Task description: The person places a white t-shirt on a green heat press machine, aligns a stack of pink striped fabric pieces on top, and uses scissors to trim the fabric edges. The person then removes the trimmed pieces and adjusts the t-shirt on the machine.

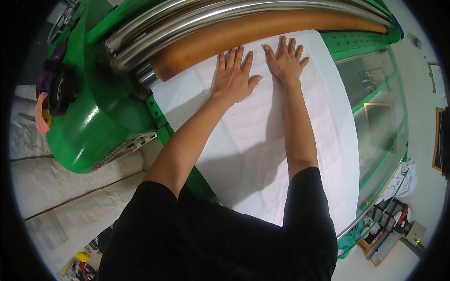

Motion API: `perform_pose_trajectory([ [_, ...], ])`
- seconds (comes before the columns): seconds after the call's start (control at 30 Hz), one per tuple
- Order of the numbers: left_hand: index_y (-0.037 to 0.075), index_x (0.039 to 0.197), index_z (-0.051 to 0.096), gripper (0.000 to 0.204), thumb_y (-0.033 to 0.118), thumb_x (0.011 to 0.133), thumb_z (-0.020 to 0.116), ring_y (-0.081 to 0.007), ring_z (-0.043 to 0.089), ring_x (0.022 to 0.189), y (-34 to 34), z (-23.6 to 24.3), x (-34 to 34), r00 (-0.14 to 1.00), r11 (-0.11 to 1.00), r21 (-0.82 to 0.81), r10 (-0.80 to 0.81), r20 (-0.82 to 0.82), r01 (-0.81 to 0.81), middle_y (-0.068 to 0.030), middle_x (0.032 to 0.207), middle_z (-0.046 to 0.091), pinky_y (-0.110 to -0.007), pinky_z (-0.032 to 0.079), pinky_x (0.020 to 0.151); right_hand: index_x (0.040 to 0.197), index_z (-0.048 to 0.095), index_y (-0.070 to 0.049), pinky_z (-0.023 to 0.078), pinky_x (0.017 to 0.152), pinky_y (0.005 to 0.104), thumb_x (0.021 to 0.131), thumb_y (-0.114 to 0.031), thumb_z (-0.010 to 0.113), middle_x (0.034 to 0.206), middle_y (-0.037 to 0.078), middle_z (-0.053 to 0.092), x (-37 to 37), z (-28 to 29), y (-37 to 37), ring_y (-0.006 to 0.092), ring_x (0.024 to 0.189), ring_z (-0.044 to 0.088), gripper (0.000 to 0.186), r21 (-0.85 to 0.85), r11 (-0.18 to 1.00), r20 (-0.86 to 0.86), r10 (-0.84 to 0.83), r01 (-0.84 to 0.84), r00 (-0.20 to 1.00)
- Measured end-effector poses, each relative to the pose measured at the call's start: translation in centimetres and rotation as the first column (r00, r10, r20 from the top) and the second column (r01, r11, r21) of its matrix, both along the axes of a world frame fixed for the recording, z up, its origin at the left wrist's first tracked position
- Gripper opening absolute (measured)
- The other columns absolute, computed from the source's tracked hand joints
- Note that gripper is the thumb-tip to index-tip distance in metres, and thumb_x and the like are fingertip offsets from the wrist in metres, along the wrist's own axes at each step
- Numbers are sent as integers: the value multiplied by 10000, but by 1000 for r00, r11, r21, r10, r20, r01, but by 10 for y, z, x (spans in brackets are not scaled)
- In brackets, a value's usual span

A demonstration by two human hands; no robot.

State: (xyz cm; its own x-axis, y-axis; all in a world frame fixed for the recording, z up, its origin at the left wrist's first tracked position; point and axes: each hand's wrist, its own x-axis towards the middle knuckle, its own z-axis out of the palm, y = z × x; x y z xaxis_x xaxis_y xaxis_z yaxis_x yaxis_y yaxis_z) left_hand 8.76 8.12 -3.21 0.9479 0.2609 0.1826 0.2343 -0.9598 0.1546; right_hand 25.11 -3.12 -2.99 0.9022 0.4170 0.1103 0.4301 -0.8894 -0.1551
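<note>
My left hand point(233, 77) lies flat with fingers spread on a wide white sheet point(253, 154), its fingertips close to a long brown roller point(262, 33). To its right, my right hand point(285, 62) also presses flat on the sheet, fingers apart, near the same roller. Neither hand grips anything. The sheet's far edge meets the underside of the roller. Whether it is paper or cloth I cannot tell, though a faintly pinkish layer shows over part of it. Shiny metal rollers point(187, 33) run above and behind the brown one.
The green machine housing point(89, 126) bulges at the left, with a black knob point(63, 96) on it. A glass-like panel point(375, 112) in a green frame borders the right side. Large pale rolls point(75, 187) lie at the lower left. A crate of odds and ends point(386, 220) stands at the lower right.
</note>
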Motion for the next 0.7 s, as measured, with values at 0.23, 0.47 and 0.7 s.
perform_pose_trajectory([
  [0.23, 229, 1656, 300, 733, 640, 1052, 360, -379, 156, 1593, -1, 0, -4, 998, 999, 10, -30, -56, 31, -130, 1719, 239, -602, 100, 1274, 1664, 266, -189, 64, 1239, 677, 943, -793, 392, 1730, 134, 213, -2, 6, -11, 407, 1600, 123, 950, -12, 999, -20, -30, 30, 999],
  [0.47, 296, 1650, 310, 740, 678, 1021, 389, -404, 128, 1596, -12, 4, -14, 994, 998, -17, -61, -88, 60, -96, 1732, 223, -719, 66, 1222, 1657, 300, -215, 91, 1250, 648, 929, -835, 377, 1732, 118, 224, 12, -10, -21, 400, 1595, 160, 959, -52, 998, 54, -44, 47, 998],
  [0.7, 339, 1637, 328, 720, 699, 1015, 371, -395, 145, 1592, -34, 10, -42, 986, 991, -43, -133, -102, 130, -94, 1731, 225, -788, 103, 1165, 1651, 308, -241, 117, 1269, 594, 908, -854, 389, 1723, 140, 235, 0, 2, -56, 415, 1589, 158, 966, -91, 995, -10, -49, 48, 999],
])
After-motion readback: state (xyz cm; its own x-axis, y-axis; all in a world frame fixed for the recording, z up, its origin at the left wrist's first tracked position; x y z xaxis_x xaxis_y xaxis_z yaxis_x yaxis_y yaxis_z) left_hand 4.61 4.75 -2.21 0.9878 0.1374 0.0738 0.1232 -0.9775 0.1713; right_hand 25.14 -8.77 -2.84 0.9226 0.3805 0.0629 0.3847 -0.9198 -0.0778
